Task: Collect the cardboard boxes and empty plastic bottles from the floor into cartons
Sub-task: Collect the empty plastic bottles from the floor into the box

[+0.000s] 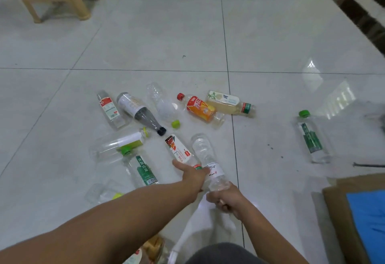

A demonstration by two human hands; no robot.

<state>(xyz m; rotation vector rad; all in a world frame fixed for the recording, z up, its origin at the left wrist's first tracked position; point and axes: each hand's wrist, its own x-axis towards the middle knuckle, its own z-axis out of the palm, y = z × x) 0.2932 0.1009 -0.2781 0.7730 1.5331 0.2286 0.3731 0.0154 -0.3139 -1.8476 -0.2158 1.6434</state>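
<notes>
- Nearest me are a dark knee (225, 253) and a white sock (210, 211). A couple of bottles (152, 247) are bunched under the left forearm at the bottom edge.
- The right grip (226, 198) is clenched round the neck end of a clear bottle (205, 153). That bottle lies on the floor (145, 44) with its base pointing away from me.
- The left grip (193, 177) sits on the neck end of the red-white bottle (178, 149) just beside it. The thumb is stretched out and the fingers are hidden, so I cannot tell whether it has closed.
- I judge this to be the pick-up step, and early in it, because roughly a dozen bottles are scattered ahead. One green-cap bottle (312, 138) lies well apart on the right.
- The carton (335, 211) stands near on my right, with something blue (366, 222) in it.
- The next move calls for lifting both bottles clear and swinging right to the carton. These are light, round things and will likely roll if nudged.
- The orange bottle (201, 108) has lettering too blurred to read.
- The green-label bottle (144, 172) carries white Chinese characters I cannot make out.
- The pale bottle (229, 103) shows a leaf print.
- I can read no brand on any of them.
</notes>
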